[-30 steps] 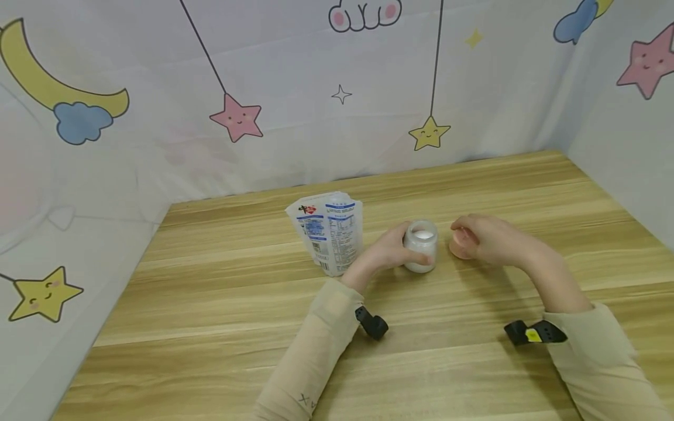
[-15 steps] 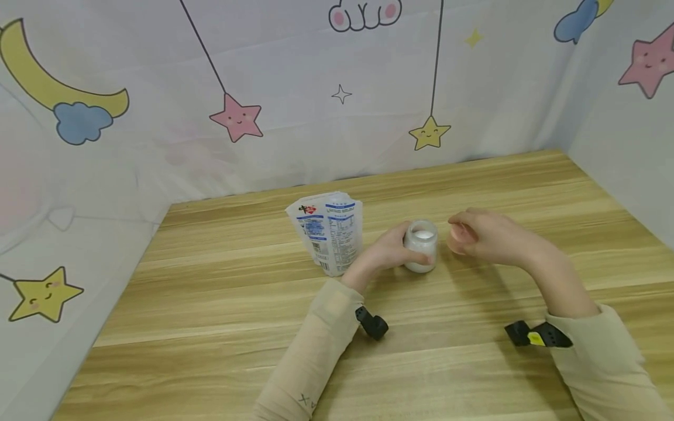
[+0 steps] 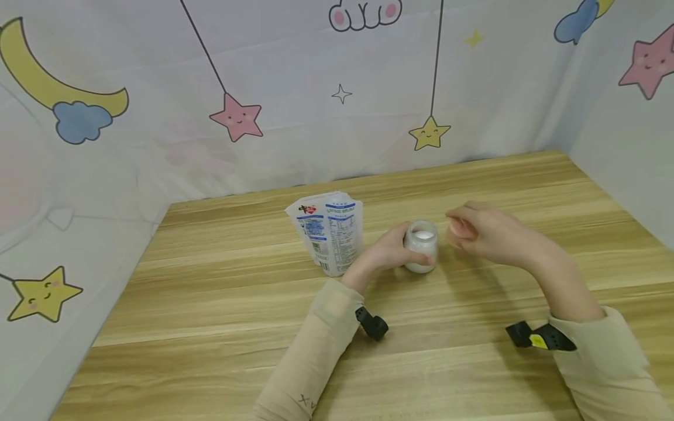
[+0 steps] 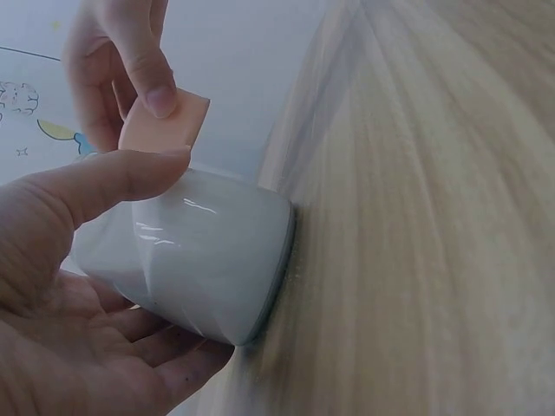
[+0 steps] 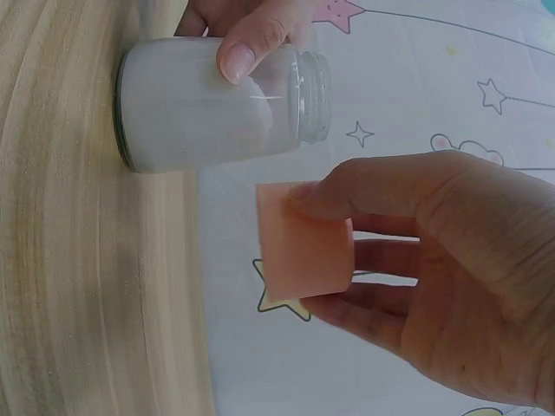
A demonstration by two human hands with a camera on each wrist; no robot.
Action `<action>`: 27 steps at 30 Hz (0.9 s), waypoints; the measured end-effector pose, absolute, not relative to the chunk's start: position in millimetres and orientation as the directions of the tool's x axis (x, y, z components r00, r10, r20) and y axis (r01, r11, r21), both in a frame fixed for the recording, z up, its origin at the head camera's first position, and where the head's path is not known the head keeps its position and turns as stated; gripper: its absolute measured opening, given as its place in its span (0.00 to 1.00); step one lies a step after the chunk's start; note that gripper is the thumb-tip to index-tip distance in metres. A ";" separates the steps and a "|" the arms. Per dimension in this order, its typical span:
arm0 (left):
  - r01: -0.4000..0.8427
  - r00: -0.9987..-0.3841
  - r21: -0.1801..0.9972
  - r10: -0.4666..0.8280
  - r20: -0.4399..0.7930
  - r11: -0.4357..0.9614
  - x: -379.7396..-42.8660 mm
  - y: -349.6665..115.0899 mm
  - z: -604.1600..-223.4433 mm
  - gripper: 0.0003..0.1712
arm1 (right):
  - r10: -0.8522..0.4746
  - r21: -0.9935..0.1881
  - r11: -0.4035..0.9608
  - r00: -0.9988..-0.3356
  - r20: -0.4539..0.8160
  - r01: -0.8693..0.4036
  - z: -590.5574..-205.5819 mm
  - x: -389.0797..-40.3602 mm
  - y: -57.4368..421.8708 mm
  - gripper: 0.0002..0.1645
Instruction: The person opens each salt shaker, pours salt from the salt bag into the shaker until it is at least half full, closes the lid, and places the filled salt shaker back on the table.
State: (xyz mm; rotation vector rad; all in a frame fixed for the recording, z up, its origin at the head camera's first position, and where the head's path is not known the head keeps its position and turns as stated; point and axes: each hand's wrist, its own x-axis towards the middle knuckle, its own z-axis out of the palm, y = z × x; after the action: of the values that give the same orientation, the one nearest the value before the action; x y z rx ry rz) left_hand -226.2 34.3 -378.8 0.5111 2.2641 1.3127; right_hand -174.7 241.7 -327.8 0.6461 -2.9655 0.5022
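A glass jar (image 3: 424, 244) filled with white stuff stands upright on the table, its threaded mouth uncovered. My left hand (image 3: 391, 250) grips its side, thumb across the front, as the left wrist view also shows on the jar (image 4: 212, 243). Just to the right of the jar, my right hand (image 3: 495, 234) pinches a peach-coloured lid (image 3: 460, 230) between thumb and fingers. In the right wrist view the lid (image 5: 305, 243) is held above the table, close to the jar's rim but apart from it. What the lid looks like inside is not clear.
A white printed pouch (image 3: 337, 237) stands upright left of the jar, close to the left forearm. The wooden table (image 3: 210, 327) meets a patterned cloth backdrop (image 3: 295, 88) behind and at both sides.
My right hand has risen slightly with the lid and tilted it. The left hand, the jar and the pouch have not visibly moved.
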 end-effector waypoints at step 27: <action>0.115 -0.811 0.865 0.549 -0.203 0.489 -225.6 32.8 -378.1 0.42 | -0.395 -0.301 0.797 -0.830 0.395 -0.523 -315.6 -166.8 230.8 0.32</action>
State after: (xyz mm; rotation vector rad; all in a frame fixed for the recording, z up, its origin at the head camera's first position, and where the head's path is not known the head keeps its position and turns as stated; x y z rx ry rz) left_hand -225.6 32.8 -378.1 0.5487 2.2812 1.2747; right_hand -166.8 230.8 -315.6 0.7024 -2.6738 0.5793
